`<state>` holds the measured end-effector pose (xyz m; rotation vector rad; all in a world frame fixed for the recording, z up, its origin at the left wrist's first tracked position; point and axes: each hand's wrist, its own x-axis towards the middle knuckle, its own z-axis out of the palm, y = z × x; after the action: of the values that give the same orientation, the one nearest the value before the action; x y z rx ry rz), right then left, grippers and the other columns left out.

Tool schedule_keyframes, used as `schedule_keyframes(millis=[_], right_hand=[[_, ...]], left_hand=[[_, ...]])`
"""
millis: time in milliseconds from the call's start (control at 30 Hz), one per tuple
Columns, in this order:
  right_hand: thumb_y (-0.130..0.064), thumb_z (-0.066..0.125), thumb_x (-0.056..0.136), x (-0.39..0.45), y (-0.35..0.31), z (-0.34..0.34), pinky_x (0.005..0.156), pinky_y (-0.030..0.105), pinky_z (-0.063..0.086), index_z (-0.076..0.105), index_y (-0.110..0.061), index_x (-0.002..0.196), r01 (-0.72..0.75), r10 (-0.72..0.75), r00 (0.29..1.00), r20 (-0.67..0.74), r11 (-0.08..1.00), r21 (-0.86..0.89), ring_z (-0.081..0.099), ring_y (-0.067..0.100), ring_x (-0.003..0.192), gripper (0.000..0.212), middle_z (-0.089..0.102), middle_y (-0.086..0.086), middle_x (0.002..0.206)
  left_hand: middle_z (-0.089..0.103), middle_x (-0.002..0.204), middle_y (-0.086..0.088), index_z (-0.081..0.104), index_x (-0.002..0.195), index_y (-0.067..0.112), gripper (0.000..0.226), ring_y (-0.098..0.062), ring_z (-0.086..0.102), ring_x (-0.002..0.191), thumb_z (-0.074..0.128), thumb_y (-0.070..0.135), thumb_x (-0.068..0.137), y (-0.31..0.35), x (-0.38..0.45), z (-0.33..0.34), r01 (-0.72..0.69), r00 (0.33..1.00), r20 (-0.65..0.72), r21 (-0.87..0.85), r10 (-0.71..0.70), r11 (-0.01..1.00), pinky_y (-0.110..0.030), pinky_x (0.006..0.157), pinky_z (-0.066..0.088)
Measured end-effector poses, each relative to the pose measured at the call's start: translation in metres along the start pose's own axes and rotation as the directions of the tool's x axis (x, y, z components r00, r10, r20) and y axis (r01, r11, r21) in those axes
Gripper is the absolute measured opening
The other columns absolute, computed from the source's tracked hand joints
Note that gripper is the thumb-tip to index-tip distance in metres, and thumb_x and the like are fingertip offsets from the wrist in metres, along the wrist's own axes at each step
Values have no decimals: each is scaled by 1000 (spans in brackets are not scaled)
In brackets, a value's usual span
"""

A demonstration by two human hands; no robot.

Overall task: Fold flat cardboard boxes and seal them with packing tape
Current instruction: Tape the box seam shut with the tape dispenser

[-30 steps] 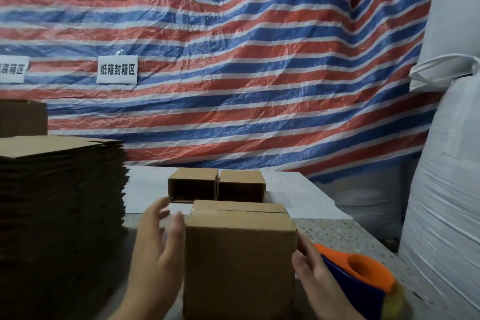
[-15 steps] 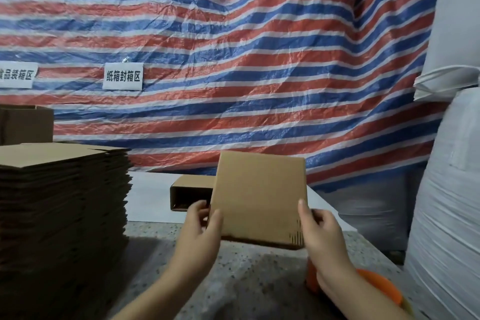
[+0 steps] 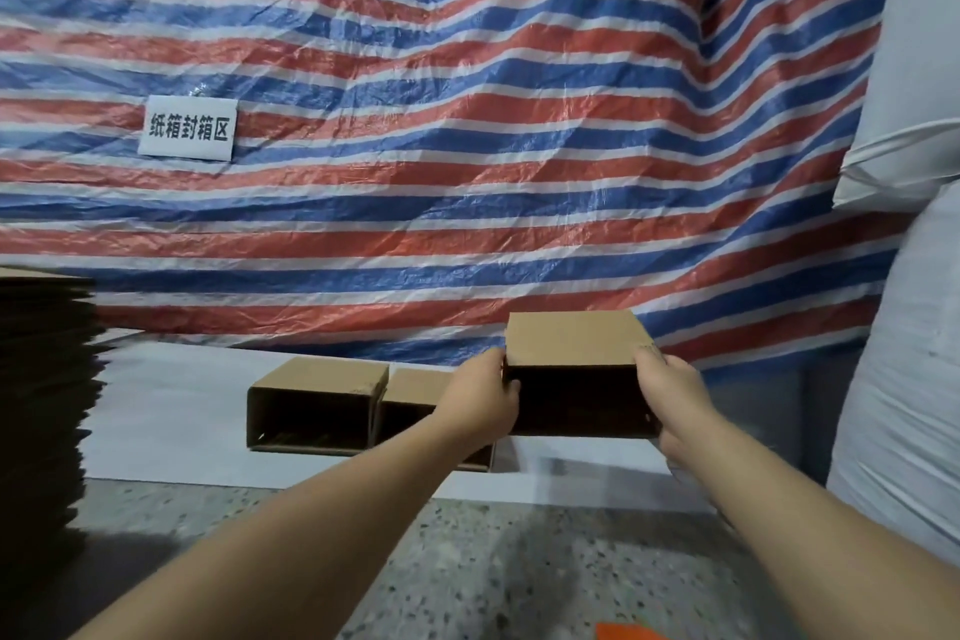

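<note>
Both hands, left and right, grip a cardboard box beside two open boxes.

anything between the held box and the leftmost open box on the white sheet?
Yes, in the head view: a second open box beside the leftmost one, with the left hand across it, gripping the held box.

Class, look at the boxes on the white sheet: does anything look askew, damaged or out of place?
Nothing stands out. Two finished boxes lie side by side, openings toward the camera, and both hands, left hand and right hand, hold a third box level beside them.
</note>
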<state>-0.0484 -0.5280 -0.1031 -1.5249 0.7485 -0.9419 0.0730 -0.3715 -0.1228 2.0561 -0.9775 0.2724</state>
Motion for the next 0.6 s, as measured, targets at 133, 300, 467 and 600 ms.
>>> schedule_keyframes(millis=[133, 300, 467, 600], right_hand=[[-30, 53, 94, 61, 31, 13, 98, 52, 53, 63, -13, 102, -49, 49, 999, 6, 999, -6, 65, 35, 102, 21, 68, 13, 106], [-19, 53, 97, 117, 70, 29, 62, 29, 50, 63, -5, 106, -108, 109, 994, 31, 994, -34, 62, 24, 77, 19, 64, 8, 86], [-31, 49, 104, 140, 103, 43, 78, 32, 52, 60, -2, 128, -100, 129, 986, 104, 964, -248, 63, 28, 95, 39, 66, 13, 112], [-44, 47, 104, 131, 113, 45, 108, 42, 42, 47, -2, 144, -57, 136, 975, 178, 919, -391, 52, 35, 127, 58, 53, 18, 143]], left_hand=[[66, 110, -9, 64, 105, 12, 23, -28, 60, 97, 44, 10, 94, -22, 40, 31, -36, 999, 31, 163, 31, 986, -38, 79, 51], [62, 105, -11, 66, 103, 9, 25, -29, 57, 95, 44, 10, 92, -48, 69, 70, -86, 996, 34, 399, 79, 913, -37, 71, 45], [58, 108, -6, 67, 108, 14, 26, -28, 53, 104, 49, 11, 91, -78, 72, 98, -132, 991, 82, 564, 104, 815, -35, 87, 40], [59, 119, -5, 55, 118, 16, 28, -28, 53, 113, 54, 14, 90, -90, 63, 102, -130, 991, 49, 573, 124, 809, -39, 98, 39]])
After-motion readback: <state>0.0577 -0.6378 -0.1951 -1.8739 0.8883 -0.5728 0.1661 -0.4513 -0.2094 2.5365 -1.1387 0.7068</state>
